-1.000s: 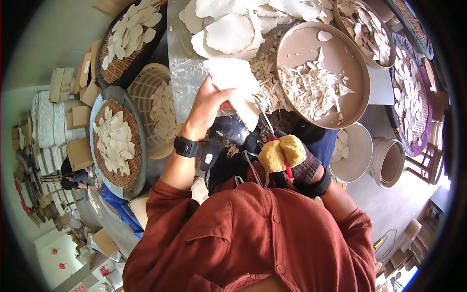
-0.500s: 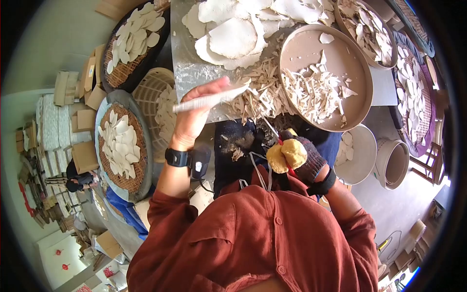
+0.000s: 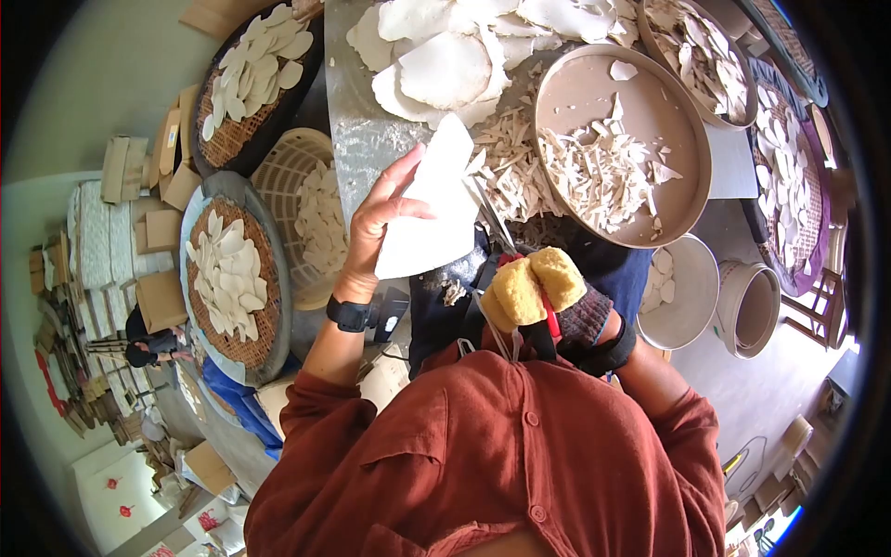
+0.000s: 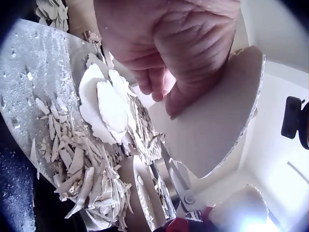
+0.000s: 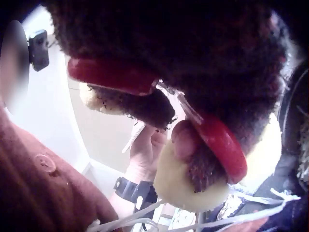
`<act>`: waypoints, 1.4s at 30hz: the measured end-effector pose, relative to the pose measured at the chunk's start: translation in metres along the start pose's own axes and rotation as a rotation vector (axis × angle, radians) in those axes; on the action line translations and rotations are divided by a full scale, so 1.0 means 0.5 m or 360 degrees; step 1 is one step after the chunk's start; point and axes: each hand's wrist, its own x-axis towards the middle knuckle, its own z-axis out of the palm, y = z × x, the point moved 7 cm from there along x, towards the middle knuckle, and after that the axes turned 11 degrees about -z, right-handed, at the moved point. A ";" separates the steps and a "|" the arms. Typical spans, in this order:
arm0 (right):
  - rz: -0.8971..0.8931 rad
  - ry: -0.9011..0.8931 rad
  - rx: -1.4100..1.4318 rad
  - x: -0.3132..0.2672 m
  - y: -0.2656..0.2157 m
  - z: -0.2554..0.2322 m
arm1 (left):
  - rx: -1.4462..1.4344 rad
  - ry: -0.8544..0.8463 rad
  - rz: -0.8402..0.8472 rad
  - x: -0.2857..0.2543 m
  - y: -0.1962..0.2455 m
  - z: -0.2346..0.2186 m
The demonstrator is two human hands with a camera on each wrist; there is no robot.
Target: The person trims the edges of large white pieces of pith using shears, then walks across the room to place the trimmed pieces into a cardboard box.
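My bare left hand (image 3: 376, 223) pinches a flat white slice (image 3: 432, 209), thumb on one face and fingers behind it. In the left wrist view, the slice (image 4: 207, 121) shows a broad smooth face and a rough, curved edge. My right hand (image 3: 587, 320), in a dark knitted glove, grips scissors (image 3: 492, 213) with red handles (image 5: 224, 150). Yellow foam pads (image 3: 534, 283) sit at the fingers and thumb around the handles. The scissor blades (image 4: 176, 174) point away from my body, right at the slice's right edge.
Pale trimmings (image 3: 510, 167) lie heaped on the metal table (image 3: 357, 158) beyond the blades. A round tray (image 3: 682, 186) of strips stands at right, large untrimmed slices (image 3: 445, 70) behind. At left are a plastic basket (image 3: 278, 167) and a woven tray (image 3: 264, 278) of pale pieces.
The left hand first held the slice by the scissors, then tipped it edge-on away from them. Now its face is turned up again, in a different orientation, with an edge back at the blades.
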 end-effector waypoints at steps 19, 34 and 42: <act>0.0401 0.0686 0.0966 -0.028 0.061 -0.004 | -0.0633 -0.0061 -0.0292 0.009 -0.049 0.005; 0.0143 0.0776 0.0000 0.011 0.122 -0.005 | -0.1045 0.0710 -0.0842 -0.096 -0.092 0.104; -0.0160 0.0636 -0.0485 0.046 0.062 -0.024 | -0.0821 0.0807 -0.0850 -0.094 -0.107 0.051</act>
